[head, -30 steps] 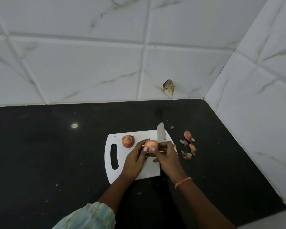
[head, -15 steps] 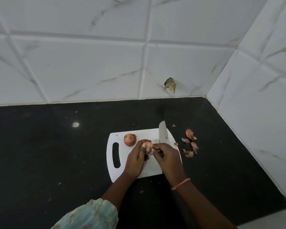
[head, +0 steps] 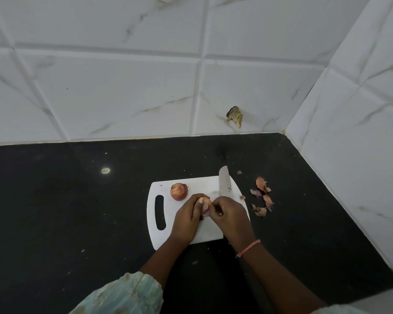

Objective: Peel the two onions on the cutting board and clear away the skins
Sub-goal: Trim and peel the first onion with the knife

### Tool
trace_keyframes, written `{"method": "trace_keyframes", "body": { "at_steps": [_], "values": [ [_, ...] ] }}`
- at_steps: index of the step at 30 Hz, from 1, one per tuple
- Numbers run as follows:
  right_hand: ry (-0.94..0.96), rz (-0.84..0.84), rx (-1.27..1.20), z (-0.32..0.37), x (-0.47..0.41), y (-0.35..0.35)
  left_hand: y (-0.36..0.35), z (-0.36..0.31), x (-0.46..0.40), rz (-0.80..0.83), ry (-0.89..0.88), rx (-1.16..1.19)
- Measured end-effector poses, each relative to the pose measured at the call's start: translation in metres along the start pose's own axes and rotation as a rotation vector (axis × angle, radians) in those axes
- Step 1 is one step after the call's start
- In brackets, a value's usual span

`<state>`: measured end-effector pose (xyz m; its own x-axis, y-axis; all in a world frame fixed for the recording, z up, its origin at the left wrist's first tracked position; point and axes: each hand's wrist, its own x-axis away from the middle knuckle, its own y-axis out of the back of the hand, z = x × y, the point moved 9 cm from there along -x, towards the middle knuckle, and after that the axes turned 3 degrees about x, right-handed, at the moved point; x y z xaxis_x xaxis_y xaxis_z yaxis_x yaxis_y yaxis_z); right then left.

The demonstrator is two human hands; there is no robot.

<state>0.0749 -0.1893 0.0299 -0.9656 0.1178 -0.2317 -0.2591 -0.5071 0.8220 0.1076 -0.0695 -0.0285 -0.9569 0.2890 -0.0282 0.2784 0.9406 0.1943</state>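
A white cutting board [head: 204, 232] lies on the black counter. One reddish onion [head: 178, 191] in its skin sits on the board's far left part. My left hand [head: 187, 217] grips the second onion [head: 205, 206] above the board's middle; purple flesh shows where skin has come off. My right hand [head: 230, 215] is curled against that onion's right side and pinches at its skin. A knife blade [head: 224, 183] lies on the board's far right edge, its handle hidden under my right hand. Several torn skins [head: 262, 196] lie on the counter right of the board.
White tiled walls [head: 123, 91] close off the counter at the back and on the right, meeting in a corner. A dry brown scrap [head: 235, 115] sticks to the back wall. Small skin bits [head: 194, 262] dot the black counter [head: 55, 223] near the board.
Both hands have turned the held onion; less of its orange skin shows and purple flesh is now exposed. The other onion, knife and skins have not moved.
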Motion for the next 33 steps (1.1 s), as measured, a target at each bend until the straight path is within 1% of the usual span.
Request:
{"method": "trace_keyframes", "body": {
  "at_steps": [2, 6, 8, 14, 20, 24, 33],
  "values": [
    [-0.002, 0.0, -0.029, -0.001, -0.001, 0.002, 0.0, 0.001, 0.0, 0.003, 0.008, 0.006],
    [-0.038, -0.021, -0.214, -0.004, 0.002, 0.01, 0.001, 0.0, 0.0, -0.012, 0.027, 0.078],
    [-0.021, -0.004, -0.251, -0.002, 0.006, 0.01, 0.001, -0.002, 0.0, -0.019, 0.022, 0.091],
    [-0.046, -0.046, -0.192, -0.006, 0.006, 0.009, 0.003, -0.008, 0.002, -0.036, -0.015, 0.078],
    [-0.01, 0.057, -0.07, -0.003, 0.003, 0.001, 0.003, -0.006, 0.001, -0.036, -0.015, 0.028],
    [0.054, 0.072, 0.011, 0.001, 0.001, 0.0, 0.003, -0.004, 0.001, -0.041, -0.016, -0.007],
    [0.151, 0.192, 0.038, 0.014, -0.006, 0.0, 0.0, 0.003, -0.003, -0.001, -0.023, -0.026]
  ]
}}
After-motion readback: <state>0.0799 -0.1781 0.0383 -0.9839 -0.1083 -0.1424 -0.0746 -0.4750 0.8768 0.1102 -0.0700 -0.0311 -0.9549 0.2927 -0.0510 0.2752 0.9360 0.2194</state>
